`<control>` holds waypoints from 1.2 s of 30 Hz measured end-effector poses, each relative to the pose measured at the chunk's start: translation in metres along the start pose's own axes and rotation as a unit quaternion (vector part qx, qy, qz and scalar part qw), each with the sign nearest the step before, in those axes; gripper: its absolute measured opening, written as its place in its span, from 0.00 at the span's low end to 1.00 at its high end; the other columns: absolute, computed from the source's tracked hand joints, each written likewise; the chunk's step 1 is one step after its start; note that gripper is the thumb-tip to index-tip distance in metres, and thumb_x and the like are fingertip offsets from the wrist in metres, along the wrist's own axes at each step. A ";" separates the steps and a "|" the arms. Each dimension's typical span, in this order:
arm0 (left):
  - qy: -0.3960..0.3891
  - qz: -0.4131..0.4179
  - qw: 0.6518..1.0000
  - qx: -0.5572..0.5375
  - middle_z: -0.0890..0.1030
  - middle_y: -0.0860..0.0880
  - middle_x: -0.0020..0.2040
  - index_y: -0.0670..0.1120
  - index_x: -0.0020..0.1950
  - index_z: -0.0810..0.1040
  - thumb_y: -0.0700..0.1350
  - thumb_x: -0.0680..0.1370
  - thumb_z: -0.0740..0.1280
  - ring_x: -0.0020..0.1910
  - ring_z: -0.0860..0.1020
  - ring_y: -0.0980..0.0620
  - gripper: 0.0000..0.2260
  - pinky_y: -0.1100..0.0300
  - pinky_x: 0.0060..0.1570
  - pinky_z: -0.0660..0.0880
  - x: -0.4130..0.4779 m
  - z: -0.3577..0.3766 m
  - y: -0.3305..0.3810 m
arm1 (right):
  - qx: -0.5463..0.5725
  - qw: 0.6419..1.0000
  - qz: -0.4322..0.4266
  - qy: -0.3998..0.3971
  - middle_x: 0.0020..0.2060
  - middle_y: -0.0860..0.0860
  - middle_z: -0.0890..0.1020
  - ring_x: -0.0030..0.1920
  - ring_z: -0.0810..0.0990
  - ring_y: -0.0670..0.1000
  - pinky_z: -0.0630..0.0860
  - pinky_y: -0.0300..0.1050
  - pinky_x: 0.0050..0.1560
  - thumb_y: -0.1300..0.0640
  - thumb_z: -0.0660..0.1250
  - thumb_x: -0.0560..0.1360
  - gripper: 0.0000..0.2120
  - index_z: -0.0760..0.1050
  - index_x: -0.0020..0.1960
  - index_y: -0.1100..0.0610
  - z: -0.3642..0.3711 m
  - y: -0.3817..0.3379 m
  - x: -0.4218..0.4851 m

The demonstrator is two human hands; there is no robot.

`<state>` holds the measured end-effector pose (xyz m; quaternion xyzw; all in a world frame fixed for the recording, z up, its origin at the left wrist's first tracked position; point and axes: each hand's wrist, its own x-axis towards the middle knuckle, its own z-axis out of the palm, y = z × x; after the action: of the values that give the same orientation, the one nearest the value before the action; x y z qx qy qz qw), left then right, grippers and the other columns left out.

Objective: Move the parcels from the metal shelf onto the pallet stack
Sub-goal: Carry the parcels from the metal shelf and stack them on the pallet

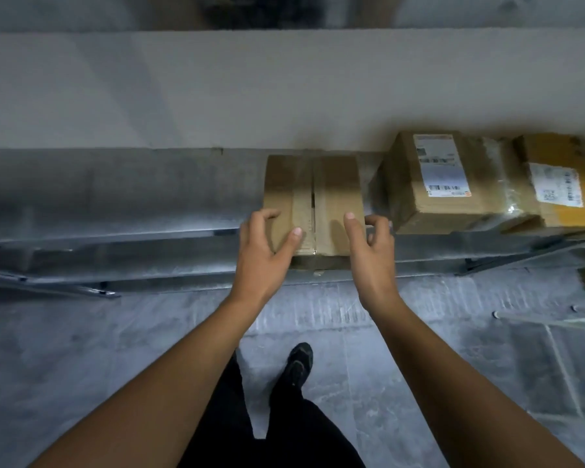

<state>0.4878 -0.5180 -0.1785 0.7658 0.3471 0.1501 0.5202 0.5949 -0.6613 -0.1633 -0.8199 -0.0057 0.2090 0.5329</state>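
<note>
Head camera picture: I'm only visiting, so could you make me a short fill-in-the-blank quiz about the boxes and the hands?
1. The left hand and right hand are at the near corners of the plain box, which is sealed down its middle with clear ___.
2. The next box to its right carries a white ___ on top.
3. Both boxes sit on a shelf made of ___.

Missing words: tape; label; metal.
</note>
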 end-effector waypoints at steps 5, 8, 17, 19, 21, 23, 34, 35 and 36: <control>0.112 -0.051 0.990 -0.067 0.68 0.51 0.77 0.58 0.79 0.60 0.64 0.75 0.72 0.75 0.69 0.52 0.37 0.47 0.73 0.70 -0.026 -0.067 -0.022 | -0.022 0.992 -0.054 -0.108 0.61 0.54 0.78 0.60 0.80 0.52 0.78 0.57 0.64 0.32 0.69 0.76 0.20 0.71 0.57 0.46 0.052 -0.023 -0.027; 0.163 -0.072 0.982 -0.059 0.66 0.52 0.78 0.55 0.81 0.61 0.61 0.76 0.74 0.75 0.66 0.56 0.39 0.53 0.73 0.67 -0.034 -0.119 -0.035 | -0.053 0.983 -0.100 -0.146 0.63 0.54 0.77 0.62 0.79 0.53 0.77 0.58 0.66 0.38 0.73 0.77 0.23 0.71 0.63 0.50 0.095 -0.041 -0.052; 0.335 -0.075 0.936 -0.075 0.72 0.51 0.65 0.54 0.76 0.72 0.57 0.76 0.76 0.59 0.73 0.70 0.30 0.83 0.54 0.64 -0.101 -0.315 -0.095 | -0.111 0.934 -0.227 -0.254 0.61 0.48 0.72 0.59 0.75 0.45 0.72 0.44 0.65 0.41 0.73 0.78 0.29 0.71 0.75 0.48 0.269 -0.110 -0.175; 0.381 -0.082 0.917 -0.084 0.72 0.51 0.66 0.54 0.76 0.72 0.58 0.76 0.75 0.59 0.74 0.67 0.30 0.83 0.55 0.64 -0.126 -0.363 -0.113 | -0.114 0.917 -0.247 -0.291 0.61 0.48 0.72 0.60 0.77 0.46 0.73 0.44 0.64 0.41 0.73 0.78 0.29 0.71 0.75 0.47 0.315 -0.120 -0.214; 0.418 -0.087 0.900 -0.089 0.72 0.52 0.68 0.54 0.76 0.72 0.59 0.76 0.75 0.60 0.74 0.66 0.30 0.81 0.55 0.67 -0.154 -0.411 -0.135 | -0.119 0.899 -0.274 -0.319 0.60 0.47 0.73 0.61 0.77 0.46 0.72 0.43 0.64 0.40 0.73 0.78 0.28 0.71 0.75 0.46 0.361 -0.126 -0.254; 0.453 -0.088 0.881 -0.106 0.74 0.54 0.70 0.55 0.76 0.71 0.61 0.75 0.74 0.64 0.76 0.62 0.31 0.69 0.61 0.73 -0.184 -0.455 -0.158 | -0.121 0.880 -0.304 -0.345 0.62 0.47 0.73 0.60 0.76 0.44 0.72 0.43 0.64 0.40 0.73 0.78 0.29 0.71 0.75 0.46 0.406 -0.130 -0.296; 0.656 -0.139 0.731 -0.127 0.80 0.67 0.61 0.57 0.78 0.68 0.65 0.74 0.72 0.59 0.79 0.69 0.35 0.66 0.56 0.78 -0.388 -0.627 -0.242 | -0.131 0.727 -0.386 -0.553 0.63 0.46 0.71 0.55 0.73 0.30 0.67 0.27 0.51 0.38 0.71 0.77 0.31 0.68 0.76 0.44 0.584 -0.123 -0.544; 0.672 -0.141 0.716 -0.128 0.80 0.67 0.60 0.56 0.77 0.68 0.64 0.74 0.73 0.58 0.79 0.68 0.34 0.66 0.56 0.78 -0.405 -0.637 -0.247 | -0.133 0.712 -0.389 -0.570 0.62 0.45 0.70 0.54 0.72 0.26 0.66 0.24 0.48 0.38 0.71 0.78 0.30 0.67 0.76 0.43 0.595 -0.122 -0.565; 0.686 -0.143 0.702 -0.128 0.80 0.69 0.59 0.56 0.77 0.69 0.63 0.75 0.73 0.58 0.79 0.69 0.32 0.68 0.55 0.78 -0.421 -0.646 -0.252 | -0.135 0.697 -0.393 -0.584 0.62 0.45 0.70 0.53 0.71 0.25 0.66 0.24 0.47 0.38 0.71 0.78 0.31 0.67 0.76 0.43 0.604 -0.120 -0.585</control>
<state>-0.2894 -0.3055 -0.0826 0.3182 0.6910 0.6005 0.2463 -0.1239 -0.2184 -0.0695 -0.5193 -0.6654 0.4146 0.3401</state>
